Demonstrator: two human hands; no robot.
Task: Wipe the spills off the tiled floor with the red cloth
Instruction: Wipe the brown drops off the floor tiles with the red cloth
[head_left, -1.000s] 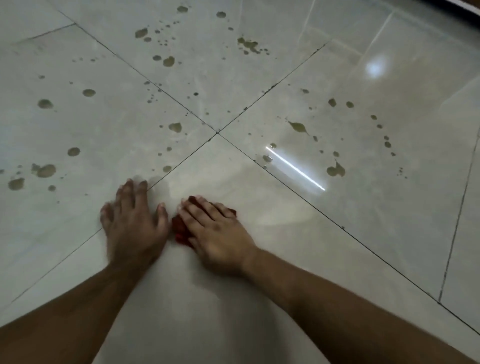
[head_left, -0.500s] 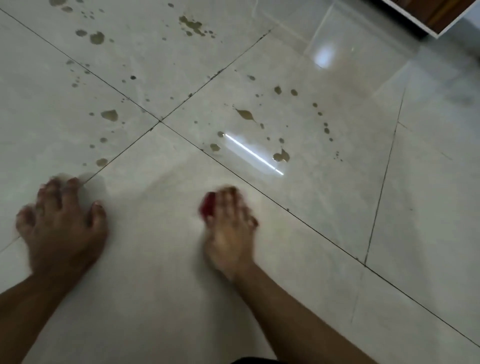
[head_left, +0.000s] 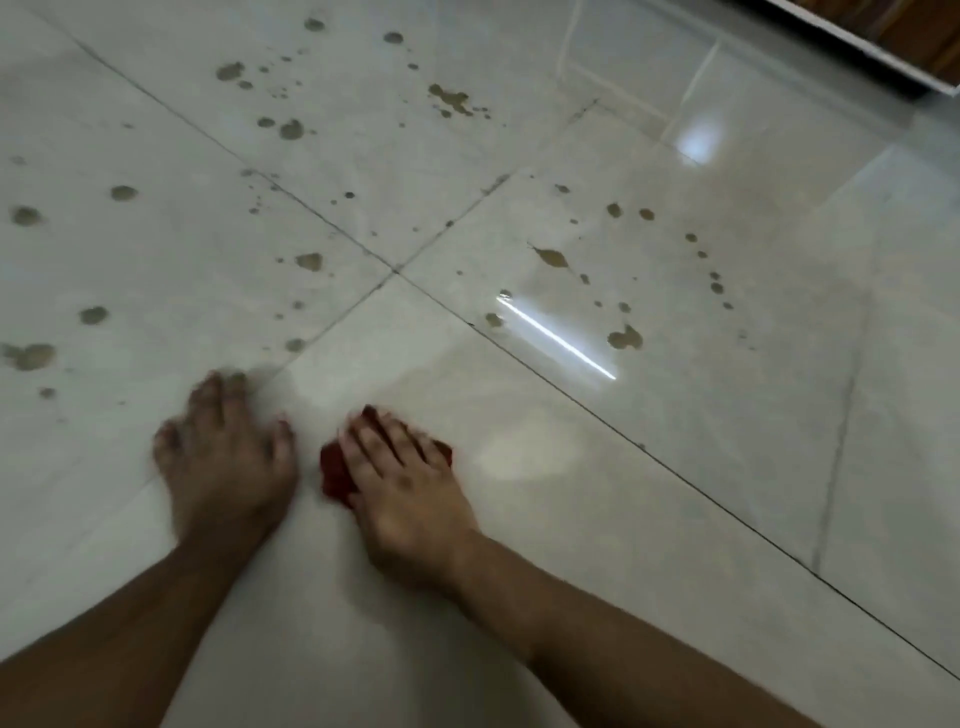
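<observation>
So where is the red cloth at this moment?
In the head view the crumpled red cloth lies low and left of centre on the pale tiled floor, pressed under the right hand, beside the left hand.

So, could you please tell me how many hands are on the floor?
2: the left hand flat on bare tile, the right hand beside it, pressing the red cloth.

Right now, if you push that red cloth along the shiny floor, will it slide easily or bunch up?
The red cloth looks soft and crumpled under the right hand, so it would probably bunch. The tiled floor is glossy enough to mirror lights, so it likely slides easily. Wet brown spills might make it drag.
</observation>
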